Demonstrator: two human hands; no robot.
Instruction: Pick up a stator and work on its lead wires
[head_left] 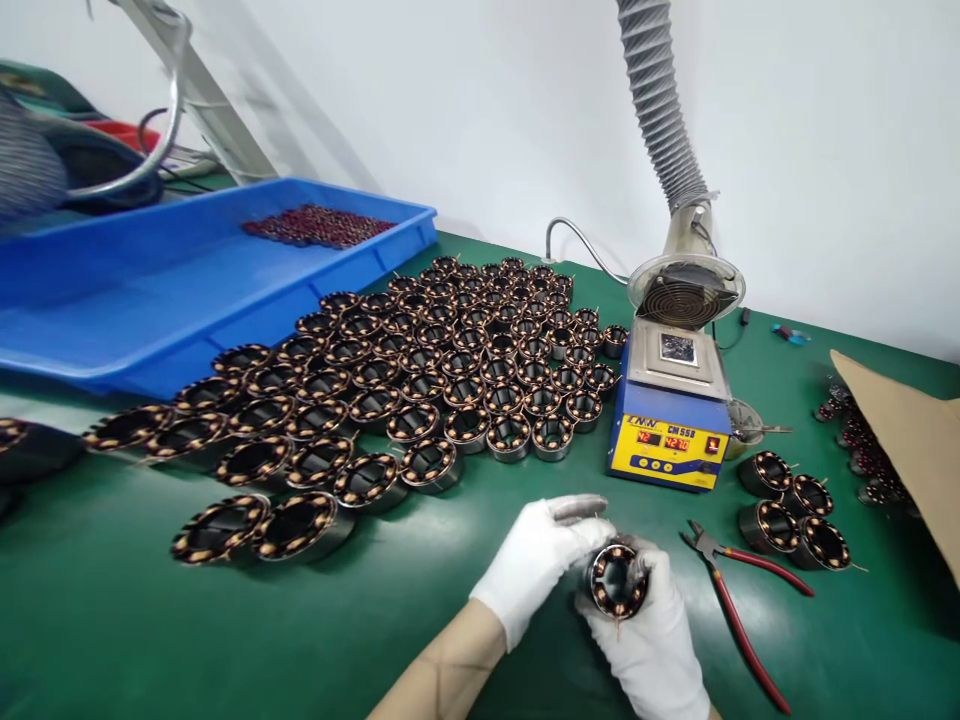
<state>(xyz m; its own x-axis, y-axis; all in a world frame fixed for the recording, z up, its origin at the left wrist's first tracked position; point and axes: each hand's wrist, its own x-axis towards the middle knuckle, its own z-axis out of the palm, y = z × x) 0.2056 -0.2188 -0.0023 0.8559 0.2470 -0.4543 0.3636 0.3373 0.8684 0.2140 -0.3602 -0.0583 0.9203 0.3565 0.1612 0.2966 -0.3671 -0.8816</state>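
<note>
A motor stator (618, 582), a dark ring with copper windings inside, faces up toward me near the table's front. My right hand (652, 630), in a white glove, is wrapped round its right and lower side, with the fingertips reaching into its bore. From the left, my gloved left hand (544, 550) touches the stator's upper left edge, fingers closed together beside a thin wire end. Whether that wire is pinched is hard to see. A short copper lead sticks out at the ring's lower edge. Cutting pliers (724, 560) with red handles lie right of my right hand, jaws apart.
Many stators (420, 385) stand in rows at left and centre. Behind my hands is a solder pot (664, 450) under an extraction hose (664, 110). Several stators (795, 510) stand beside it, near a cardboard sheet (900, 440). A blue tray (225, 335) lies far left.
</note>
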